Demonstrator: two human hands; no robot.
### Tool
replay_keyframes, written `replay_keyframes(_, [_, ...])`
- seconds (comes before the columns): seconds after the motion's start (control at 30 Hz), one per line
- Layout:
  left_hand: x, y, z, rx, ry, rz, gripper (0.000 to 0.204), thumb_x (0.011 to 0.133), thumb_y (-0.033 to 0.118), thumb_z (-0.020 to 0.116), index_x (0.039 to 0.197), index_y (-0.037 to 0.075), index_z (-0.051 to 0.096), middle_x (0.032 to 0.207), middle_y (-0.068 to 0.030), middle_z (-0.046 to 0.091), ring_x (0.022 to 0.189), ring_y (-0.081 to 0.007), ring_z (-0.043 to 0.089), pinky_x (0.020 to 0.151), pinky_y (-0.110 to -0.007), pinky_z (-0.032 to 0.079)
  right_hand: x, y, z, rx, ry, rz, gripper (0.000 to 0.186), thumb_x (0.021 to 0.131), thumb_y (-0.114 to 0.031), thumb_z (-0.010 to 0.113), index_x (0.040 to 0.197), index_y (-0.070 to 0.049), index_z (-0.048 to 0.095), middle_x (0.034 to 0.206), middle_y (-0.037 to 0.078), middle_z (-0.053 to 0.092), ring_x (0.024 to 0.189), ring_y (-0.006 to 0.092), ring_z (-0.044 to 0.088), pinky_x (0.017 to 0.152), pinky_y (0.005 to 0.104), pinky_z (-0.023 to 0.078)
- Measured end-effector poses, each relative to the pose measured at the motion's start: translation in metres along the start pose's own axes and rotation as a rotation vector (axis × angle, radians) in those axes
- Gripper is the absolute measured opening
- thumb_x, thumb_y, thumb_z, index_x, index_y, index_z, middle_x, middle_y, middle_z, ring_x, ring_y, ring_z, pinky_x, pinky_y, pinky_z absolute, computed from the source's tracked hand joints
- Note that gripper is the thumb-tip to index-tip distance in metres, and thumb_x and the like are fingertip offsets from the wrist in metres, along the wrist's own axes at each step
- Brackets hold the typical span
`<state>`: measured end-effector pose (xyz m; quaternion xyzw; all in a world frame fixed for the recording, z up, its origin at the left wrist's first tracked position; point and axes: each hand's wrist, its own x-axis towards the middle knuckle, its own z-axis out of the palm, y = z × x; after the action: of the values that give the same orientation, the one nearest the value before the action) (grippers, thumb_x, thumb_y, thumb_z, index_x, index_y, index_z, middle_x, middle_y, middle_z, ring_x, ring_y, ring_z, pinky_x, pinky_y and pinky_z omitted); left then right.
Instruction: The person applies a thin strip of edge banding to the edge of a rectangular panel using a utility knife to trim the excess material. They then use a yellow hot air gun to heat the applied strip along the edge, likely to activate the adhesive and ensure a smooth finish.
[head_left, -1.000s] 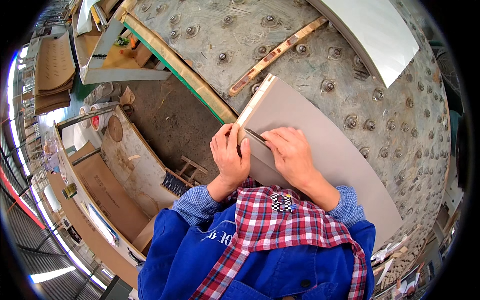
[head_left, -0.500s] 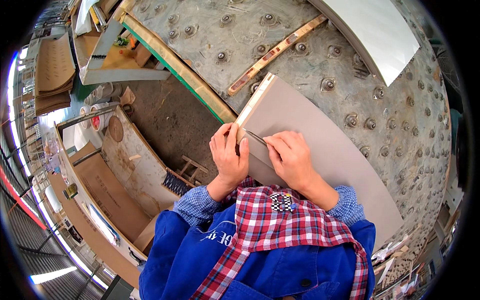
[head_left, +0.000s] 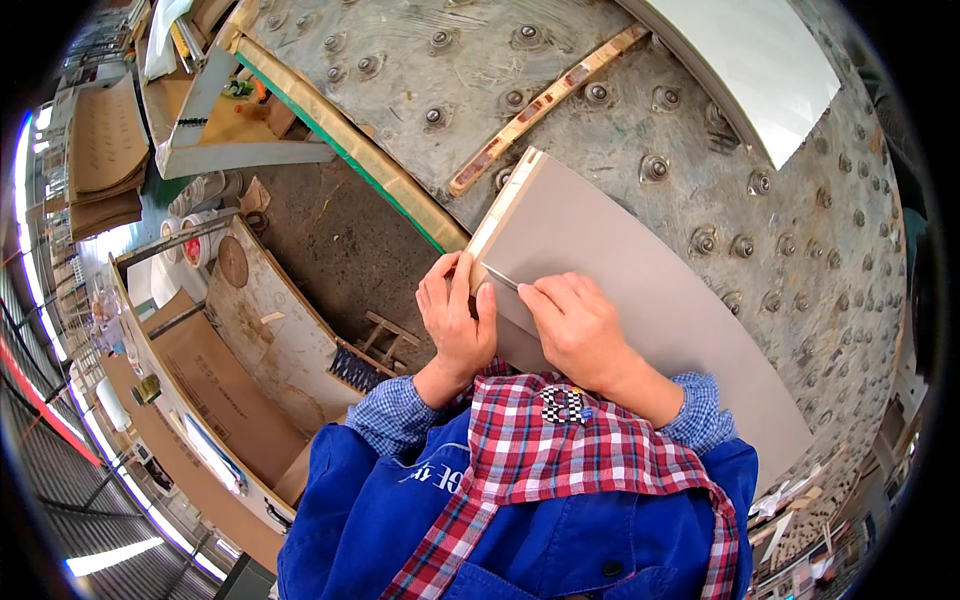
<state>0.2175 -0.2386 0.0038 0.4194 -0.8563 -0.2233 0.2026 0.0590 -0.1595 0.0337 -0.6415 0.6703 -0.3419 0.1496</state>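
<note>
A large grey panel (head_left: 640, 270) lies in front of me, its pale raw edge strip (head_left: 505, 200) facing left. My right hand (head_left: 580, 330) is closed in a pinch on a thin, pointed metal tool (head_left: 503, 277), its kind unclear. The tool's tip rests at the panel's left edge, near the corner closest to me. Right beside that tip, my left hand (head_left: 458, 318) grips this edge, with the index finger along the strip and the thumb by the grey face.
Under the panel is a metal table (head_left: 400, 60) studded with ball rollers. A narrow wooden strip (head_left: 545, 105) and a white-faced grey panel (head_left: 750, 70) lie farther off. Left of me stands an open-topped wooden cart (head_left: 280, 310) with cardboard, near white buckets (head_left: 205, 240).
The tool has shifted slightly left along with my right hand and now lies flatter against the panel. My left hand stays at the edge. The whole view has shifted a little.
</note>
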Motion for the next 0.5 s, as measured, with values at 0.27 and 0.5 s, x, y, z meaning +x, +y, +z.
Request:
replay_keyframes(0.27, [-0.0001,0.0001,-0.0003,0.014,-0.008,0.007,0.037,0.091,0.014,0.055,0.121,-0.009,0.056,0.119,-0.0205,0.053,0.105,-0.0343,0.051,0.092,-0.043,0.038,0.0017,-0.0050,0.0057,-0.075,0.010,0.031,0.024,0.074,-0.009,0.059,0.096,0.001,0.061,0.082,0.008,0.053,0.075,0.0220,0.054,0.067,0.0325,0.045])
replay_keyframes(0.5, [-0.0025,-0.0032,0.0006,0.015,-0.023,0.002,0.042,0.090,0.020,0.057,0.125,-0.004,0.054,0.121,-0.0174,0.051,0.106,-0.0338,0.049,0.090,-0.043,0.037,-0.0029,-0.0082,0.0099,-0.099,0.022,0.066,0.024,0.074,-0.009,0.060,0.095,0.001,0.061,0.082,0.008,0.052,0.074,0.0218,0.054,0.067,0.0328,0.045])
